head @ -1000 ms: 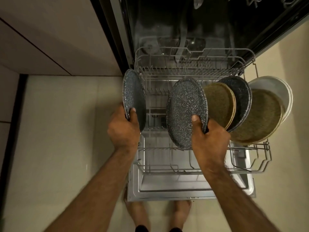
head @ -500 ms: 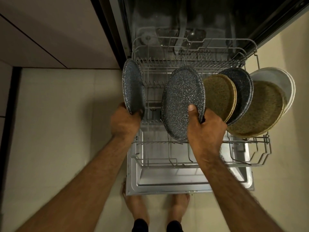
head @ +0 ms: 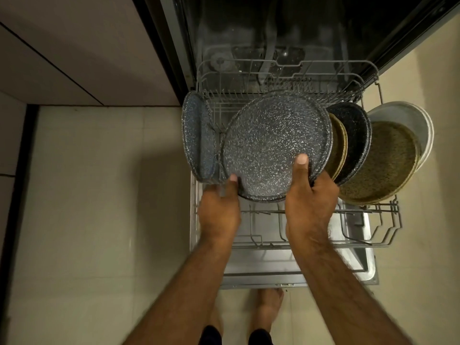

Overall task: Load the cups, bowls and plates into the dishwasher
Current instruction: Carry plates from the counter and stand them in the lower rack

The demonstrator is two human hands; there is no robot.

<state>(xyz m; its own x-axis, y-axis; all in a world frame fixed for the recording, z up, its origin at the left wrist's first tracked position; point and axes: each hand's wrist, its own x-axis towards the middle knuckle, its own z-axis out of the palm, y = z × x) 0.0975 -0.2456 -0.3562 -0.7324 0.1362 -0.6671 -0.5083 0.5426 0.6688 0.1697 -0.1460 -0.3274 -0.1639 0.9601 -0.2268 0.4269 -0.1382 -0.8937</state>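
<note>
Grip check: the right hand (head: 311, 195) has a firm hold on the big speckled grey plate (head: 271, 143), thumb flat on its face near the lower right rim and fingers wrapped round the back. The left hand (head: 219, 210) looks like it's pinching the same plate at the lower left rim with the thumb on top. Its fingers are tucked underneath, so I can't see exactly how they sit. The plate is held tilted, face toward the camera, over the middle of the pulled-out lower rack (head: 368, 212), and I'd say it isn't down in the tines yet. Just to its left a blue-grey speckled plate (head: 198, 135) stands on edge at the rack's left side, touching or nearly touching the left hand. To the right four more are lined up on edge: a small olive plate (head: 339, 145), a dark speckled plate (head: 356, 135), a large olive plate (head: 383, 165) and a white plate (head: 408, 118) at the far end. The front of the rack is bare wire, above the open dishwasher door (head: 261, 275). Progress-wise, I'd guess the plates are close to done once this one drops into a slot. No cups or bowls show anywhere, so that part looks like it's all left to do.
</note>
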